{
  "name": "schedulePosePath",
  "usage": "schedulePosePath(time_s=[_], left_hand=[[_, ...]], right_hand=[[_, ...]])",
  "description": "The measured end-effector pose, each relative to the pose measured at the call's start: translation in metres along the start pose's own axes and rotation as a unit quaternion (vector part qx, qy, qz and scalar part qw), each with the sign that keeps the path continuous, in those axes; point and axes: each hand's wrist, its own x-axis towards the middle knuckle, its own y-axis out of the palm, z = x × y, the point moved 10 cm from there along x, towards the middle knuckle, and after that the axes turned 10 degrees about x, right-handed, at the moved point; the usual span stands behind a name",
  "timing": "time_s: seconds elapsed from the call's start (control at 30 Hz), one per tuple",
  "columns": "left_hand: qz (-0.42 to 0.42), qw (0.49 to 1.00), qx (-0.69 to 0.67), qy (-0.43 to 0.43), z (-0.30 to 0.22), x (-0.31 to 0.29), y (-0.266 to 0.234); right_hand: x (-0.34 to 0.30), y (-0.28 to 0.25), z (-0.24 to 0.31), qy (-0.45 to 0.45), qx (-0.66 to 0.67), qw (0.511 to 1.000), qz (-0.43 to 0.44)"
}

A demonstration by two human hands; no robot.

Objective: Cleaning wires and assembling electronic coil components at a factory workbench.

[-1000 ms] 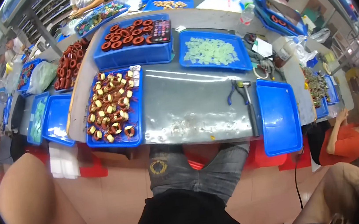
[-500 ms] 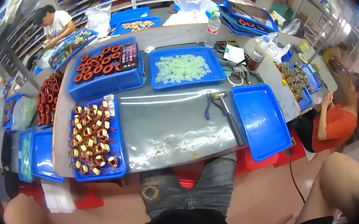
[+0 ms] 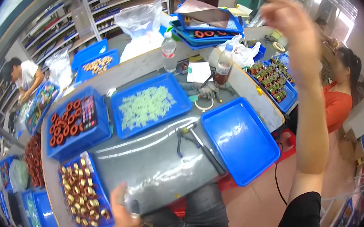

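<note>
My left hand [image 3: 122, 210] hovers low, at the near end of a blue tray [image 3: 99, 185] full of yellow-taped wound ring coils [image 3: 80, 183]. Beside its fingers shows a small greyish blurred thing [image 3: 132, 205]; whether the hand grips it is unclear. My right hand [image 3: 293, 24] is raised high at the upper right, forearm upright, its fingers smeared by motion. Between the arms, on the grey mat [image 3: 151, 161], lie dark-handled pliers [image 3: 180, 144] and a hammer [image 3: 211, 155]. Right of these stands a flat blue tray [image 3: 241, 142].
Behind the mat stand a blue tray [image 3: 182, 97] of pale green squares [image 3: 147, 106] and a blue bin [image 3: 80, 142] with red-brown rings [image 3: 64, 122] and a phone [image 3: 88, 111]. Two bottles, a clear one [image 3: 169, 54] and one with dark liquid [image 3: 223, 68], stand farther back. A person in orange [image 3: 339, 104] sits right.
Both my hands have come into view, the left low by the coil tray, the right lifted high. The view has tilted and shifted right; the table things look unmoved.
</note>
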Motion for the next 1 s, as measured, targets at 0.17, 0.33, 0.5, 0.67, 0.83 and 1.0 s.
schedulePosePath(time_s=[0.17,0.33,0.5,0.67,0.83,1.0], left_hand=[[-0.025,0.992,0.091,-0.089,0.062,-0.065,0.091],[0.027,0.971,0.22,-0.087,0.044,-0.037,0.088],[0.038,0.966,0.231,-0.106,0.035,-0.02,0.085],[-0.019,0.954,0.271,-0.129,0.03,-0.023,0.081],[-0.028,0.969,0.232,-0.082,0.029,-0.021,0.081],[-0.041,0.969,0.22,-0.109,0.058,-0.059,0.097]], right_hand=[[-0.002,-0.032,-0.24,0.318,-0.017,0.948,-0.015],[0.0,-0.049,-0.409,0.433,0.02,0.896,-0.09],[0.021,-0.035,-0.476,0.471,-0.074,0.878,-0.033],[0.034,-0.037,-0.505,0.52,-0.075,0.851,-0.003],[0.071,-0.039,-0.466,0.367,-0.118,0.92,-0.068],[0.112,-0.051,-0.359,0.17,0.095,0.946,-0.258]])
